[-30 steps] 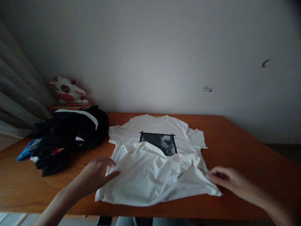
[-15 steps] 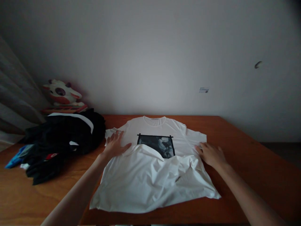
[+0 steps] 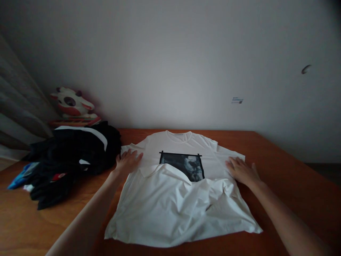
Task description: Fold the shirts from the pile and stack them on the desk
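Note:
A white T-shirt (image 3: 160, 209) lies face up on the wooden table (image 3: 287, 199), its collar toward the wall. The lower half is rumpled, and a fold covers part of the dark framed print (image 3: 183, 164) on the chest. My left hand (image 3: 129, 161) rests with fingers apart on the left sleeve. On the other side, my right hand (image 3: 243, 170) lies on the right sleeve's lower edge, its fingers spread. Neither hand grips anything.
A heap of black clothes (image 3: 71, 153) with white stripes sits at the left, a blue piece (image 3: 22, 176) beside it. Behind it a cow toy (image 3: 73, 102) stands against the wall. A curtain (image 3: 18, 106) hangs at far left.
The view has shifted slightly. My left hand has moved a little outward on the sleeve, its thumb now closer in. My right hand stays at the other sleeve, which lies straighter.

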The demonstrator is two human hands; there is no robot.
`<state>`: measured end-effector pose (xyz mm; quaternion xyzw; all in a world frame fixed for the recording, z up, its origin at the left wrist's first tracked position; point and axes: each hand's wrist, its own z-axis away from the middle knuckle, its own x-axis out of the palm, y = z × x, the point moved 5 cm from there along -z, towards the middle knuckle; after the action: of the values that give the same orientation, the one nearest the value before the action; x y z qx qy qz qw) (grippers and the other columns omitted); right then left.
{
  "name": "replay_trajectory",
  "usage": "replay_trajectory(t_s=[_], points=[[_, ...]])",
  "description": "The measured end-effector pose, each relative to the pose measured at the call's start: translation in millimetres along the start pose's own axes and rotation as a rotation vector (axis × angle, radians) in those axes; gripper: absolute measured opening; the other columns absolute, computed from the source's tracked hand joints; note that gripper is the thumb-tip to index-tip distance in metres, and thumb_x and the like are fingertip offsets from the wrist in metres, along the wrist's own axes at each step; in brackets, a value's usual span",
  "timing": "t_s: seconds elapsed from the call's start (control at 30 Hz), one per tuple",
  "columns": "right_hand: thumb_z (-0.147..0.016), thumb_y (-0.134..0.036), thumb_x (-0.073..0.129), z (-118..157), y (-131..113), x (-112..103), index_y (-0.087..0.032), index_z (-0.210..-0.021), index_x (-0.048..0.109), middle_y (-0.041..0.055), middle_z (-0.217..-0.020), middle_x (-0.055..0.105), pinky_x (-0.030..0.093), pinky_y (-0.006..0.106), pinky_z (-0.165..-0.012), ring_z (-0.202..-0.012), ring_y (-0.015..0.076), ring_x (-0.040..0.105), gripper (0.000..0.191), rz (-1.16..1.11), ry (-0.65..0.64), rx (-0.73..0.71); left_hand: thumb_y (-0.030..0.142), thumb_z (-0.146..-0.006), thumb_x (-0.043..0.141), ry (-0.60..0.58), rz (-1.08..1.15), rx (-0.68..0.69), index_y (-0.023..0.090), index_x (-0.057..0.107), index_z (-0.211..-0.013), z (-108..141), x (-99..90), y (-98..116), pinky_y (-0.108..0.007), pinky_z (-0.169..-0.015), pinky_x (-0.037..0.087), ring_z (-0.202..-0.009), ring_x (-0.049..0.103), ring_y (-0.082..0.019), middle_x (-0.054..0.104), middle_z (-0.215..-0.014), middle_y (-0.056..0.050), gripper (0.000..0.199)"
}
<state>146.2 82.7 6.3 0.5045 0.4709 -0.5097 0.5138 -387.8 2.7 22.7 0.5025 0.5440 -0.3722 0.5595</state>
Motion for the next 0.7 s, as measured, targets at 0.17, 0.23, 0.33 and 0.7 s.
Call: replay_trajectory(t_s=[0.17,0.23,0.33,0.7], points=[[-0.098,-0.034,0.030,-8.6,6.4,-5.5,-0.018,-0.139,0.058,0.0213,-0.150,0.053,0.024,0.077,-0.110,-0.139,0.0398,0.048,0.053,0.031,-0.030,0.059,0.058,-0.093,0.043,0.114,-0.003,-0.068,0.015,0.056,-0.141,7.3,4.5,-13.1,-0.068,-0.117,0.023,-0.145,0.040,-0.041,0.045,-0.156,-0.023,0.065],[-0.094,-0.029,0.036,-9.4,-5.3,-16.4,-0.016,-0.128,0.065,0.0245,-0.142,0.059,0.028,0.077,-0.106,-0.134,0.0424,0.051,0.046,0.081,-0.010,0.076,0.050,-0.090,0.049,0.215,0.042,0.035,0.015,0.060,-0.135,12.0,-2.9,-4.9,-0.063,-0.118,0.026,-0.142,0.045,-0.039,0.050,-0.153,-0.021,0.058],[-0.093,-0.029,0.042,-4.0,-46.3,-38.2,-0.014,-0.123,0.066,0.0244,-0.133,0.063,0.038,0.069,-0.102,-0.125,0.0413,0.058,0.041,0.095,0.074,-0.023,0.040,-0.092,0.048,0.265,0.194,0.307,0.018,0.067,-0.124,19.5,-16.3,16.3,-0.050,-0.117,0.037,-0.135,0.054,-0.031,0.060,-0.144,-0.015,0.043],[-0.094,-0.032,0.052,38.0,-173.0,-69.1,-0.024,-0.094,0.072,0.0064,-0.099,0.078,0.045,0.030,-0.074,-0.093,0.0236,0.072,0.022,-0.400,0.247,-0.296,0.038,-0.087,0.059,0.044,0.237,0.706,0.018,0.073,-0.105,44.5,-24.4,51.7,-0.042,-0.088,0.051,-0.092,0.069,-0.028,0.075,-0.100,-0.012,0.030]])
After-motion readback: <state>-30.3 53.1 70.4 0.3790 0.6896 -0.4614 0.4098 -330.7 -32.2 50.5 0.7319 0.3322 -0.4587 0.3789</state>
